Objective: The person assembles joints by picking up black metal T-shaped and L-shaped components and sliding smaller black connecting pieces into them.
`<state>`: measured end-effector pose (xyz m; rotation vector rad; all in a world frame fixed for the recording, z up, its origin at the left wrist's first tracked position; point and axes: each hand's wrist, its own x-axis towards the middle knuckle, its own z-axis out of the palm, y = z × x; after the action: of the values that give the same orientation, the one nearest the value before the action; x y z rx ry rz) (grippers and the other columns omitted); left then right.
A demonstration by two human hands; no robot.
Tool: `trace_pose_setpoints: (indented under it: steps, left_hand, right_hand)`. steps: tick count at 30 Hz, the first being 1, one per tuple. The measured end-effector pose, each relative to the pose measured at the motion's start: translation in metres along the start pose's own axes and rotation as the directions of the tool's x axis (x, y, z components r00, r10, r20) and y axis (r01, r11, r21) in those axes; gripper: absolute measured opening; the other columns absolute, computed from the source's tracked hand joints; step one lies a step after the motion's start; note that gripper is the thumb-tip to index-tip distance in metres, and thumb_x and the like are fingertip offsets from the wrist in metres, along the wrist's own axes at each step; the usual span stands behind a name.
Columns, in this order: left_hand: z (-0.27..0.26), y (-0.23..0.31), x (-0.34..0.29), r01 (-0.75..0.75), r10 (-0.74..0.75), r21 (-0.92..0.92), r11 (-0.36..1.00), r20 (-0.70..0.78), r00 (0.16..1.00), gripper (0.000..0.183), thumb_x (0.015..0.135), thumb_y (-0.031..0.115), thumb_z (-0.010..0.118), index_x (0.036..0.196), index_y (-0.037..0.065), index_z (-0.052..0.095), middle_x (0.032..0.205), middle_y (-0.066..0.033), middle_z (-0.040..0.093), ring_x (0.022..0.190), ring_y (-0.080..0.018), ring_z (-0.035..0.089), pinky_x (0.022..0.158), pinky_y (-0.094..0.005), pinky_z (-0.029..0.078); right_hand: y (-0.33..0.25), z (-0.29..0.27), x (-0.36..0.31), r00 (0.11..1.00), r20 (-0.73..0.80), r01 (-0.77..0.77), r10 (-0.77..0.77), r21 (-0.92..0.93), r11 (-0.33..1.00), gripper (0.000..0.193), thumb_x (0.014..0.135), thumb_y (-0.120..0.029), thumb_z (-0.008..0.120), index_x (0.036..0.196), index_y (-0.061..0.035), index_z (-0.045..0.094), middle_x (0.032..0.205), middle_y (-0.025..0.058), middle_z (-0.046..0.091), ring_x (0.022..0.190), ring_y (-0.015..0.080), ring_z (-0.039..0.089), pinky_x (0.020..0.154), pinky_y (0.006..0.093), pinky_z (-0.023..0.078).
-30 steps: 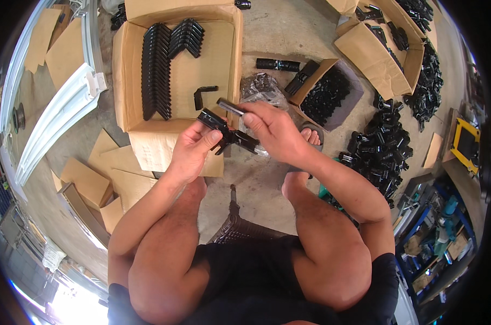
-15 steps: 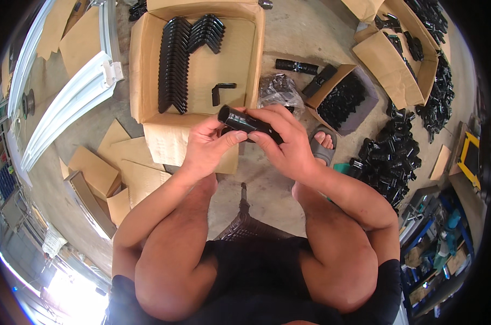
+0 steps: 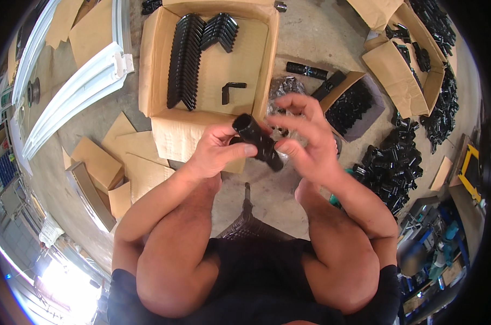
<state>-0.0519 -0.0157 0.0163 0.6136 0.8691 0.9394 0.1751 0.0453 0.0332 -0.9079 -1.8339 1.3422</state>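
Note:
A glossy black tube-shaped fitting (image 3: 260, 142) slants between my hands, its hollow round end up and to the left. My left hand (image 3: 219, 151) is closed on the fitting's upper part, thumb across its side. Beside its lower end, my right hand (image 3: 309, 138) has its fingers spread and lifted off; the thumb is close to the fitting, and whether it touches I cannot tell. Beyond my hands stands an open cardboard box (image 3: 148, 81) with black angled parts (image 3: 184, 65) stacked in neat rows. One L-shaped black part (image 3: 227, 92) lies apart from the rows inside it.
At right, a small carton of black pieces (image 3: 351, 105), a clear plastic bag (image 3: 288, 89) and a loose heap of black fittings (image 3: 389, 168) lie on the floor. Another open carton (image 3: 402, 81) stands beyond. White curved panels (image 3: 77, 100) and flattened cardboard (image 3: 131, 146) are at left.
My right hand has let its fingers off the fitting and spread them. The fitting has tilted more steeply, its lower end swinging downward. The view has shifted slightly.

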Motion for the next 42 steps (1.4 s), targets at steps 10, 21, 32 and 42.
trace_pose_setpoints:
  steps: [10,21,32,42]
  left_hand:
    - [0.021,0.021,0.003,0.539,-0.22,-0.202,0.818,0.756,0.617,0.047,0.084,0.016,0.081,0.123,-0.003,0.065,0.113,-0.014,0.07,0.107,-0.024,0.068,0.096,-0.0364,0.053]
    - [0.028,0.023,0.014,0.031,-0.008,-0.254,0.967,0.093,0.996,0.039,0.089,0.008,0.076,0.126,-0.003,0.066,0.12,-0.01,0.07,0.111,-0.0157,0.065,0.097,-0.0296,0.051]
    - [0.026,0.012,0.02,-0.12,0.161,0.577,0.808,-0.021,0.987,0.041,0.089,0.002,0.073,0.128,-0.005,0.064,0.108,-0.0099,0.074,0.097,-0.0111,0.067,0.086,-0.0272,0.054]
    - [0.021,-0.001,0.012,-0.01,0.038,0.386,0.923,-0.067,0.997,0.037,0.094,0.005,0.072,0.128,-0.005,0.061,0.108,-0.0082,0.072,0.097,-0.0109,0.066,0.085,-0.0263,0.054]
  right_hand:
    - [-0.02,0.001,0.024,0.807,0.543,-0.345,-0.23,0.751,0.562,0.045,0.085,0.001,0.076,0.129,0.0027,0.063,0.118,0.0164,0.067,0.089,0.0236,0.072,0.076,0.0329,0.06]
    - [-0.011,-0.033,0.019,0.969,0.21,-0.193,0.133,0.3,0.934,0.048,0.074,-0.019,0.089,0.112,-0.0012,0.067,0.103,0.0075,0.066,0.099,0.021,0.064,0.09,0.0324,0.049]
    - [-0.014,-0.015,0.013,0.984,-0.058,-0.174,0.171,-0.055,0.983,0.043,0.075,-0.017,0.087,0.111,-0.0025,0.069,0.096,0.0085,0.068,0.085,0.0222,0.065,0.076,0.0318,0.053]
    - [-0.006,-0.006,0.006,0.925,-0.011,-0.366,0.38,0.253,0.896,0.041,0.081,-0.011,0.085,0.116,0.0025,0.069,0.1,0.0073,0.068,0.083,0.0112,0.065,0.075,0.0271,0.054]
